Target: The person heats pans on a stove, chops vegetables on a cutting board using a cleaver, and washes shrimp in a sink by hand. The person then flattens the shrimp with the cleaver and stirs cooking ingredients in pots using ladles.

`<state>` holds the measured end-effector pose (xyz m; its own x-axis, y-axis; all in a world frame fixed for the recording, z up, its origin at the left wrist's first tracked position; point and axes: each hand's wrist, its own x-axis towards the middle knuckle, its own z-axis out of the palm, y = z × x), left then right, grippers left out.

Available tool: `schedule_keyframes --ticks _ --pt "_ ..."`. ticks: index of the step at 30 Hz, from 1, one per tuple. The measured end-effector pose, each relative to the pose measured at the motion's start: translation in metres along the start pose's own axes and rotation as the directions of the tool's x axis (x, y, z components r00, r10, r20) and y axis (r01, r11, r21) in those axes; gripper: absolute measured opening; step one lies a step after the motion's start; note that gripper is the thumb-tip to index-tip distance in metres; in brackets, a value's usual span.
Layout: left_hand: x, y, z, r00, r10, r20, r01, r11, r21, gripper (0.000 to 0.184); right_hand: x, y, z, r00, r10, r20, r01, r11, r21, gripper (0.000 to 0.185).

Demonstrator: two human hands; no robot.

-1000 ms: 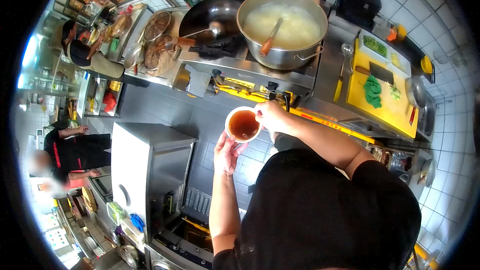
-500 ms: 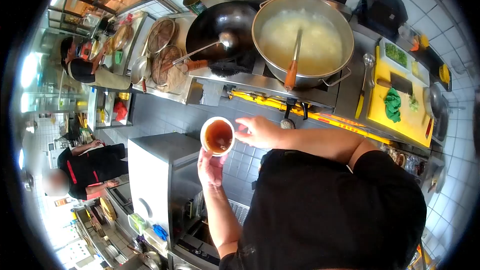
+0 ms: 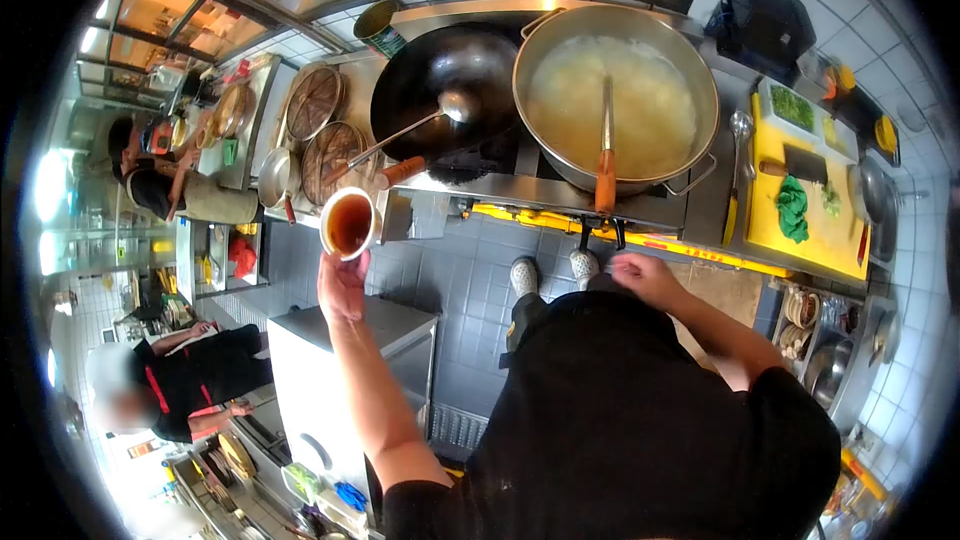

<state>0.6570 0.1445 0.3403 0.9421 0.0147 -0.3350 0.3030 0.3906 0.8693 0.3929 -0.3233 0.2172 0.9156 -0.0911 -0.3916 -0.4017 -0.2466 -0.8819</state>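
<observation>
My left hand [image 3: 343, 285] grips a white cup [image 3: 328, 236] from below, its fingers wrapped around the side. Reddish-brown liquid [image 3: 349, 225] fills much of the cup, which is held out over the floor beside the wok station. My right hand [image 3: 648, 280] hovers in front of the stove's front edge, with loosely bent fingers and nothing visible in them. Beyond it stands a large steel pot [image 3: 703, 130] of cloudy pale liquid, a wooden-handled utensil [image 3: 606, 165] leaning in it. To the pot's left sits a black wok [image 3: 420, 60] with a metal ladle [image 3: 453, 107] across it.
Round woven steamer lids [image 3: 316, 100] lie left of the wok. A yellow cutting board [image 3: 770, 225] at right bears a cleaver [image 3: 803, 164] and green leaves [image 3: 792, 208]. A white-topped cabinet [image 3: 310, 370] stands at my left. Two other people [image 3: 205, 370] [image 3: 150, 185] are farther left.
My left hand has carried the cup left and toward the wok. My right hand has moved away from the cup, rightward to the stove front. My view has shifted slightly.
</observation>
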Motion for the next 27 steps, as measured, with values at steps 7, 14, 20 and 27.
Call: schedule_keyframes --ticks 7,14,20,27 --pt "0.145 0.024 0.01 0.981 -0.079 0.176 0.077 0.997 0.02 0.029 -0.045 0.142 -0.001 0.827 0.407 -0.388 -0.375 0.914 0.157 0.04" --pt "0.259 0.017 0.056 0.951 -0.169 0.257 0.154 0.985 0.077 0.019 -0.131 0.231 0.065 0.585 0.634 -0.506 -0.352 0.761 0.545 0.033" --pt "0.297 0.009 0.099 0.951 -0.237 0.198 0.19 0.955 0.229 0.019 -0.194 0.262 0.162 0.444 0.83 -0.339 -0.252 0.478 0.842 0.019" --pt "0.345 -0.003 0.104 0.928 -0.26 0.268 0.15 0.916 0.371 0.034 -0.232 0.242 0.241 0.296 0.913 -0.28 -0.361 0.378 0.852 0.014"
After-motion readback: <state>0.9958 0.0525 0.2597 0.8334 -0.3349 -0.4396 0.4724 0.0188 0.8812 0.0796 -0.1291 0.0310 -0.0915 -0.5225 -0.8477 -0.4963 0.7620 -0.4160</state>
